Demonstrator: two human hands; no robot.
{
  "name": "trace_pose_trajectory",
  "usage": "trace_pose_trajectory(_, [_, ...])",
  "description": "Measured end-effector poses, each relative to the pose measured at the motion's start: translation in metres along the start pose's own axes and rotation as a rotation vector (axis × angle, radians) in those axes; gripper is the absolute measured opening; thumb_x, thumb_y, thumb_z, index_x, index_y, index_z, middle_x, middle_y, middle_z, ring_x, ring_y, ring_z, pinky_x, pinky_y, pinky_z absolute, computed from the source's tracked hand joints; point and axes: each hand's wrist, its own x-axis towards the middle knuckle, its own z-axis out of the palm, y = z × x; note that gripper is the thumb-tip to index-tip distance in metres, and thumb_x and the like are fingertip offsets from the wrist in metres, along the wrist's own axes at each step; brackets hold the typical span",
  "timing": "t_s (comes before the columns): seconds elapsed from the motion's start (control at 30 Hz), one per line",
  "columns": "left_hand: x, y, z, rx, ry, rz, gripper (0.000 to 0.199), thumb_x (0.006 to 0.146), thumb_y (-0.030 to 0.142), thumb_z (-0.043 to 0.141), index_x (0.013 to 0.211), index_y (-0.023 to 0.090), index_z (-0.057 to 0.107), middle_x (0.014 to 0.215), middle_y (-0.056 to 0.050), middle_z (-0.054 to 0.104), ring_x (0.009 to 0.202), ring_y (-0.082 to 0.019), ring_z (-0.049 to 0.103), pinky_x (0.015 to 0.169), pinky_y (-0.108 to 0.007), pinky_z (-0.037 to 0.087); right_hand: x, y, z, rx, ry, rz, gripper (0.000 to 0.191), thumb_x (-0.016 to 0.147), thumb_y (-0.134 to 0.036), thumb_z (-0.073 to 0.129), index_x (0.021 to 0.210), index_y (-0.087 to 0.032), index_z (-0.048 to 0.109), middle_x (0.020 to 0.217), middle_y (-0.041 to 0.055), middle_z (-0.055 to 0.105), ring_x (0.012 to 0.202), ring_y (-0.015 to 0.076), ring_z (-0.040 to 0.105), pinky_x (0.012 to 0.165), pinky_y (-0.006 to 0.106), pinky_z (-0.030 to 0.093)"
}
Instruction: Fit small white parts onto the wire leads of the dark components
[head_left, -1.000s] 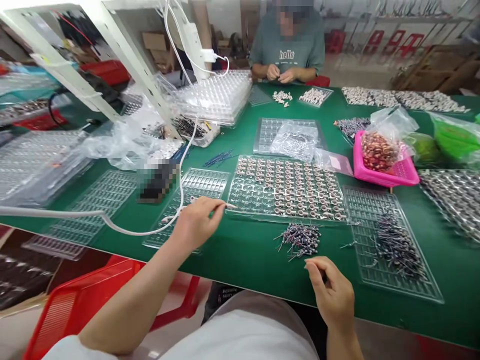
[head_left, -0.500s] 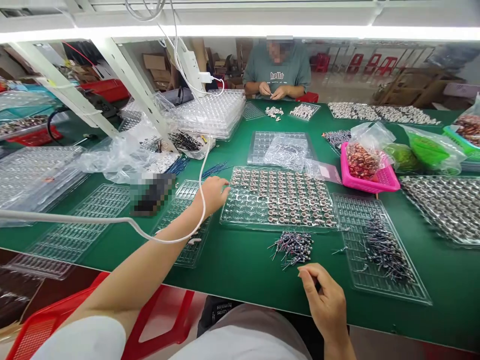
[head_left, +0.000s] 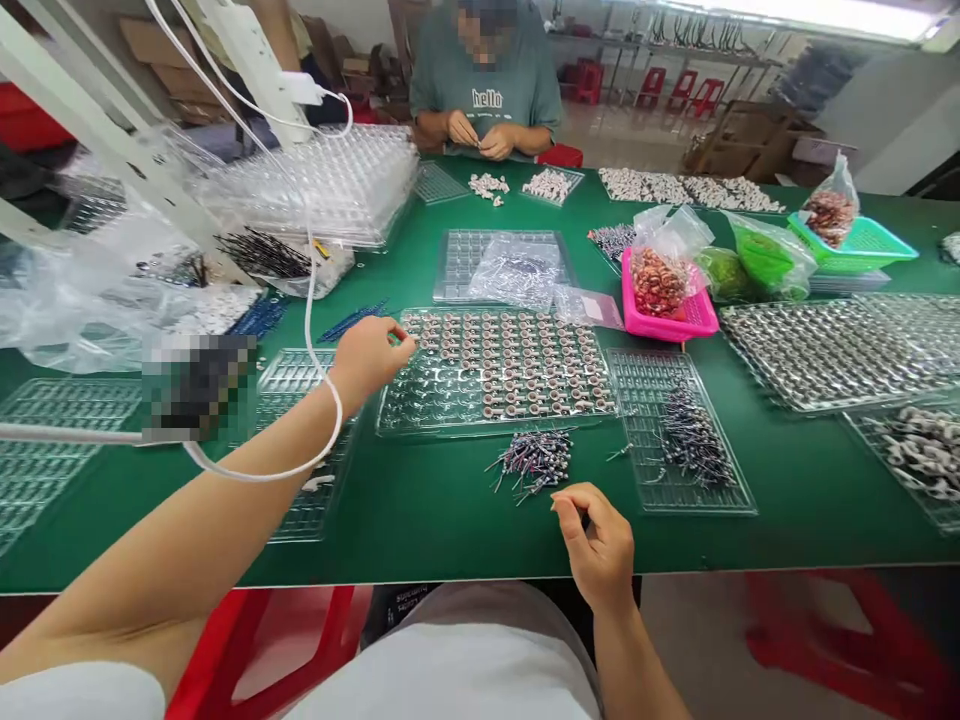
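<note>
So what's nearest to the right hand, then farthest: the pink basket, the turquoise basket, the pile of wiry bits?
From the right hand:
1. Pile of wiry bits: just ahead, slightly left.
2. Pink basket: farther ahead, slightly right.
3. Turquoise basket: far ahead, well right.

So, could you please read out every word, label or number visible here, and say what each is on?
"hello": on the green shirt of the person across the table; the smaller line beneath is unreadable.
Probably "humains", upside down: on the black item by the lap; its other lettering is too small.
No numbers are legible.
</note>
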Motion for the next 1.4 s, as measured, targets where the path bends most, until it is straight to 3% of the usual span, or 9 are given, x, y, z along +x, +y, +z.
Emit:
trace_pose_trajectory(0.1, [-0.039,0.024,-0.002,-0.174,-0.021,0.028,0.017,0.083,0.034,0.057,0.082,0.018,0.065,0.082,-0.005,0.072,0.073,-0.02,0.063,0.072,-0.031,0.048,0.0,-0.001,-0.003,-0.036,0.055,0.032,0.01,0.093,-0.019,0.056,0.089,-0.02,0.064,0.079,0.0013,0.065,0.068,0.013,0.059,0.062,0.026,0.048])
trace_pose_trajectory(0.2, [-0.086,0.052,0.001,-0.43,-0.195,0.147,0.021,0.084,0.038,0.06,0.082,0.018,0.064,0.076,-0.004,0.07,0.067,-0.019,0.063,0.065,-0.031,0.049,0.003,-0.003,-0.009,-0.131,-0.008,-0.007,0.01,0.092,-0.017,0.057,0.097,-0.021,0.065,0.086,0.0028,0.065,0.075,0.0146,0.06,0.068,0.028,0.051])
trace_pose_trajectory(0.37, [-0.13,0.09,0.012,-0.818,-0.285,0.305,0.032,0.092,0.028,0.054,0.122,0.017,0.056,0.095,-0.006,0.07,0.083,-0.017,0.066,0.073,-0.031,0.054,0.015,-0.005,-0.009,-0.406,-0.239,-0.111,0.02,0.091,-0.014,0.056,0.104,-0.022,0.067,0.096,0.0069,0.062,0.088,0.0195,0.059,0.076,0.034,0.052])
trace_pose_trajectory(0.53, [-0.133,0.101,0.032,-0.917,-0.333,0.372,0.021,0.094,0.025,0.05,0.106,0.018,0.066,0.096,-0.008,0.068,0.084,-0.018,0.065,0.075,-0.033,0.055,0.022,-0.003,0.0,-0.633,-0.338,-0.192,0.019,0.087,-0.011,0.058,0.1,-0.021,0.068,0.094,0.0078,0.058,0.086,0.0215,0.053,0.075,0.036,0.05])
trace_pose_trajectory(0.7, [-0.134,0.097,0.044,-1.106,-0.532,0.236,0.017,0.092,0.028,0.051,0.103,0.017,0.06,0.091,-0.007,0.07,0.073,-0.016,0.066,0.064,-0.03,0.055,0.022,-0.005,0.003,-0.644,-0.371,-0.199,0.016,0.085,-0.009,0.057,0.091,-0.02,0.067,0.095,0.0081,0.055,0.087,0.0214,0.051,0.076,0.036,0.049])
trace_pose_trajectory(0.9, [-0.134,0.097,0.044,-1.27,-0.604,0.154,0.009,0.087,0.014,0.044,0.09,0.019,0.052,0.086,-0.005,0.068,0.067,-0.013,0.062,0.058,-0.026,0.052,0.02,-0.007,0.008,-0.563,-0.326,-0.221,0.014,0.085,-0.009,0.057,0.088,-0.02,0.064,0.099,0.0084,0.057,0.093,0.0223,0.052,0.081,0.038,0.049])
trace_pose_trajectory(1.07, [-0.133,0.095,0.04,-1.19,-0.597,0.193,0.017,0.081,0.011,0.038,0.085,0.019,0.053,0.07,0.0,0.058,0.057,-0.012,0.05,0.051,-0.025,0.044,0.022,-0.008,0.007,-0.432,-0.234,-0.167,0.014,0.088,-0.01,0.054,0.092,-0.022,0.06,0.099,0.007,0.06,0.094,0.0216,0.056,0.083,0.039,0.049])
trace_pose_trajectory(1.2, [-0.132,0.094,0.032,-1.018,-0.555,0.271,0.02,0.086,0.02,0.039,0.087,0.018,0.059,0.07,0.0,0.057,0.062,-0.014,0.05,0.056,-0.027,0.043,0.021,-0.006,0.005,-0.43,-0.185,-0.207,0.015,0.089,-0.009,0.052,0.096,-0.023,0.056,0.098,0.0065,0.064,0.094,0.0209,0.06,0.083,0.039,0.047])
trace_pose_trajectory(1.4, [-0.135,0.093,0.028,-0.779,-0.608,0.433,0.023,0.083,0.039,0.064,0.095,0.019,0.065,0.07,0.002,0.055,0.061,-0.014,0.05,0.054,-0.024,0.04,0.019,-0.008,0.001,-0.492,-0.145,-0.337,0.022,0.089,-0.009,0.055,0.106,-0.024,0.052,0.095,0.0047,0.068,0.09,0.0191,0.064,0.083,0.038,0.043])
